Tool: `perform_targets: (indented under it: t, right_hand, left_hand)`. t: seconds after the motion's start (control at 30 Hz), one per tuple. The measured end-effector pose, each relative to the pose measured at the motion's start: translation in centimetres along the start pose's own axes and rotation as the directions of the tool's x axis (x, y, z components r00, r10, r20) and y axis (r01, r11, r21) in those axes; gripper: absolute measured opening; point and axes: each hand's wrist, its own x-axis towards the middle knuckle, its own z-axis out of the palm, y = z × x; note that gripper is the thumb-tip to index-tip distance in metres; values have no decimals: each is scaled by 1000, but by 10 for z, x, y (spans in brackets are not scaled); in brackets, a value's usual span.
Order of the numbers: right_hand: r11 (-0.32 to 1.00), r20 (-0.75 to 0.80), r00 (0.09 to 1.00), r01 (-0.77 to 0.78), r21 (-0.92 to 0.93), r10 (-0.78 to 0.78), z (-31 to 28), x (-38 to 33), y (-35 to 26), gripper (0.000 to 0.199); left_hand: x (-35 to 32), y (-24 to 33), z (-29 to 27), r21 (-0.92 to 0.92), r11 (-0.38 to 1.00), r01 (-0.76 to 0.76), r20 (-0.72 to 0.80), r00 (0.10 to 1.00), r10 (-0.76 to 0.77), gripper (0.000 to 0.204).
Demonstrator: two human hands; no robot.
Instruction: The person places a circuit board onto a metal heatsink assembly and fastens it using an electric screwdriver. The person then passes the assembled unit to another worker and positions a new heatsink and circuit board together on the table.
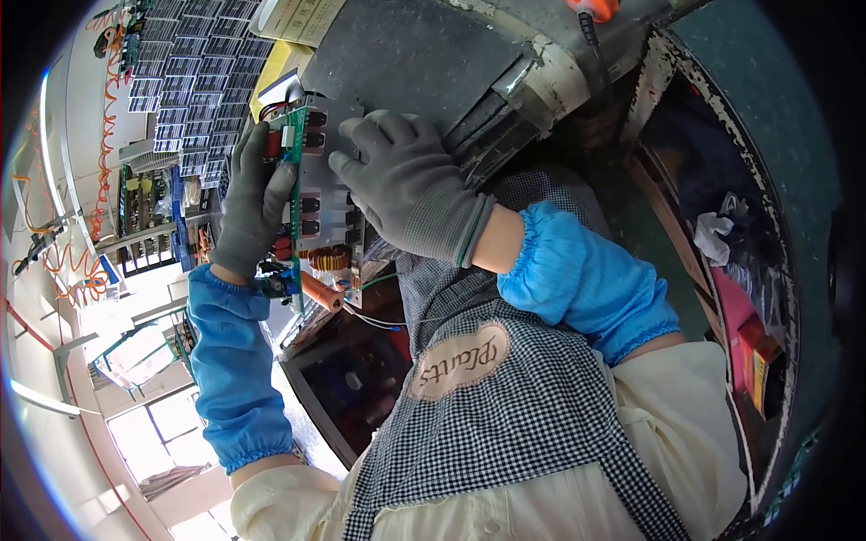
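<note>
A green circuit board [296, 140] stands on edge, with black components fixed along a grey metal plate [327, 171] beside it. My left hand [248, 203], in a grey glove, holds the board by its left side, thumb and fingers against its parts. Over the plate's right side lies my right hand [410, 185], also gloved, its fingers apart and the tips at or close to the metal. Whether they press on it I cannot tell. A copper-wound coil [329, 259] and an orange cylinder [322, 293] sit at the board's near end, with loose white wires [374, 321] trailing off.
Beyond my hands is a grey worktop [406, 68]. Stacked rows of silvery, finned parts [194, 77] stand at the far left, near a yellow sheet [287, 63]. An orange-handled tool [595, 9] is at the far edge. To the right, an open compartment [758, 270] holds plastic bags.
</note>
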Motion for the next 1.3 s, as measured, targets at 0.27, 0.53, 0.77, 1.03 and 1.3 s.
perform_targets:
  t: [0.27,0.53,0.77,1.03,1.3]
  right_hand:
    - [985,-156,987,65,161,-40,-10,4,-4,40]
    - [892,-186,978,168,419,-96,-51,-32,-21,37]
    - [328,697,482,-642,693,-530,-10,-86,-107,69]
    - [-479,715,675,-695,535,-181,100,-84,-165,74]
    - [-195,709,701,-707,680,-70,9,-92,-139,72]
  left_hand:
    - [7,5,-10,185,980,-75,-8,997,78,65]
    - [-16,-4,-23,135,990,37,69,997,-46,80]
    - [-94,-77,-51,-652,747,129,-233,904,-359,55]
    - [-234,-103,55,-972,184,144,-36,687,-726,54]
    - [-200,-112,52,-991,130,-25,-108,717,-689,54]
